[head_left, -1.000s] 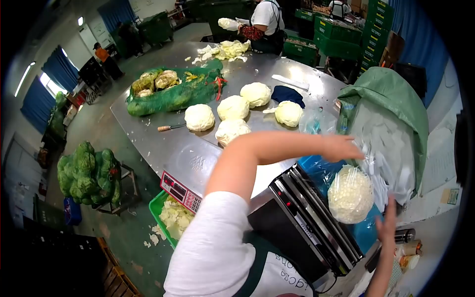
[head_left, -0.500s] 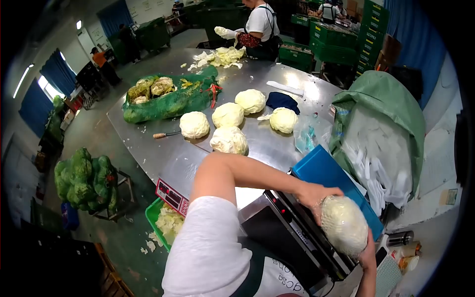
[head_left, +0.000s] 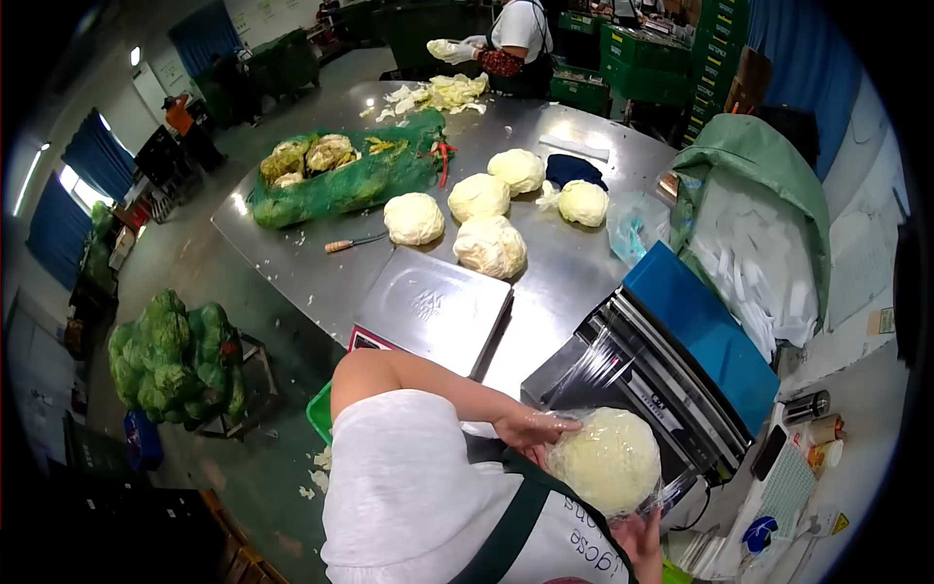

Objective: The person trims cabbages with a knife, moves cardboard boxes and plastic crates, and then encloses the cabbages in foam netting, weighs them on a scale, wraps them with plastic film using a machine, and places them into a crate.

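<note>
A pale cabbage [head_left: 605,462] in clear plastic film is held close to my apron, at the near edge of the film wrapping machine [head_left: 662,389]. On its left side, my left hand [head_left: 535,430] has its fingers curled against the film. My right hand [head_left: 637,537] grips it from below on the right, with part of the hand hidden. Clear film lies over the machine's black plate just beyond the cabbage. The machine's blue lid [head_left: 705,321] is on the far side.
A flat metal scale [head_left: 433,304] stands left of the machine. Several trimmed cabbages [head_left: 479,198], a wooden-handled knife [head_left: 355,242] and a green net sack [head_left: 341,185] lie on the steel table. A green bag of white net sleeves [head_left: 754,243] stands right. A co-worker [head_left: 520,44] handles leaves opposite.
Both hands have brought the cabbage from over the machine's right side back towards my body. My left arm has lowered, uncovering the scale. The view has shifted slightly.
</note>
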The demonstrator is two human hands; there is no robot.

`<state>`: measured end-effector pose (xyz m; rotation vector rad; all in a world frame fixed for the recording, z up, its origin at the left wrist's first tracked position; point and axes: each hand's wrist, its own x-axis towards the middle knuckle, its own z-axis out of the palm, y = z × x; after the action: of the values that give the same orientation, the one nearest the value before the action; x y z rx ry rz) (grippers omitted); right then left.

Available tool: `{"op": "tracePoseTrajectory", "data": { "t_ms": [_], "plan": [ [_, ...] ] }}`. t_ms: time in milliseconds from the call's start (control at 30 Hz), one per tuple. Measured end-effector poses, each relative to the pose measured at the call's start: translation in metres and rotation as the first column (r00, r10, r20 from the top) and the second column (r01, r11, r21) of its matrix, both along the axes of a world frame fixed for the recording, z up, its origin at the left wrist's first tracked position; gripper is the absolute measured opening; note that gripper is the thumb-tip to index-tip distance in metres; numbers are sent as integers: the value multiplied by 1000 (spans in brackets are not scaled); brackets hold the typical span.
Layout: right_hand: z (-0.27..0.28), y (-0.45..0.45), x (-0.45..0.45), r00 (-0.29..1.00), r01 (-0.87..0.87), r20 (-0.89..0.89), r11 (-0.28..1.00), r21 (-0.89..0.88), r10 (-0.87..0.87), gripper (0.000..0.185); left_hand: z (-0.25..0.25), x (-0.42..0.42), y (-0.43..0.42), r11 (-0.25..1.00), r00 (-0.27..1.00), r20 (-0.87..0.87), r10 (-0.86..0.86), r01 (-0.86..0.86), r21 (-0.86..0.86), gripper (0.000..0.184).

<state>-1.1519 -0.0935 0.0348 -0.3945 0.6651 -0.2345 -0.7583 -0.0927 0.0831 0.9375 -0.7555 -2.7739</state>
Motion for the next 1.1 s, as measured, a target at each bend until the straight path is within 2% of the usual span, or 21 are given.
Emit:
{"op": "tracePoseTrajectory", "data": {
  "t_ms": [100,200,233,267,300,333,367,400,433,500,533,567,633,700,767,800,833,867,933,1000,1100],
  "plan": [
    [0,20,-4,984,99,131,981,168,-121,87,-41,31,15,983,974,-174,142,-119,138,93],
    [-5,37,-20,959,244,-140,969,-27,-245,74,-27,47,24,968,970,-72,233,-224,117,88],
    [13,44,-4,920,282,-249,953,-112,-302,57,-20,43,32,957,962,33,273,-268,-110,72],
    [24,44,9,898,195,-315,919,-344,-308,48,-16,43,37,860,947,141,287,-190,-473,62],
    [37,47,18,851,95,-393,838,-538,-349,39,-12,40,37,654,929,215,300,-37,-755,52],
    [50,48,36,767,233,-343,733,-639,-543,33,-6,34,38,605,852,275,446,-61,-794,47],
    [49,48,35,655,258,-344,627,-735,-673,30,3,28,37,554,766,312,562,-68,-830,42],
    [55,45,39,509,231,-398,567,-791,-763,22,13,24,35,596,692,237,682,-338,-728,41],
    [69,41,43,481,330,-377,562,-759,-792,25,28,15,28,596,550,350,758,-367,-714,42],
    [67,38,26,466,465,-338,552,-693,-817,23,16,21,26,585,460,364,810,-581,-565,40],
    [66,40,14,479,553,-341,579,-598,-809,22,16,24,31,507,387,333,860,-726,-465,39],
    [52,45,0,529,630,-269,584,-512,-805,20,16,32,33,513,425,292,857,-762,-396,37],
    [23,56,-16,574,704,-339,660,-260,-746,16,5,41,38,539,447,368,815,-819,-198,34],
    [-21,62,-16,581,727,-458,682,-78,-672,15,-48,45,45,605,473,517,713,-788,-114,31],
    [-58,63,0,763,572,-380,820,20,-523,24,-93,30,49,712,632,541,555,-697,84,30],
    [-92,67,7,810,580,-233,793,184,-538,16,-157,39,55,869,800,427,421,-491,61,26],
    [-90,66,38,782,579,-276,815,-10,-559,15,-159,8,49,920,795,473,381,-375,-112,30],
    [-71,55,64,804,542,-289,840,-5,-520,23,-159,-24,41,934,769,537,348,-233,-271,44],
    [-82,38,97,832,463,-297,881,-96,-469,25,-153,-62,25,923,830,454,323,-171,-344,44],
    [-107,45,118,862,292,-361,931,-217,-355,28,-131,-76,11,957,929,228,291,-281,-78,43],
    [-136,93,124,841,-35,-518,939,-341,-157,32,-89,-89,-9,932,983,-1,184,-174,318,43]
  ]
}}
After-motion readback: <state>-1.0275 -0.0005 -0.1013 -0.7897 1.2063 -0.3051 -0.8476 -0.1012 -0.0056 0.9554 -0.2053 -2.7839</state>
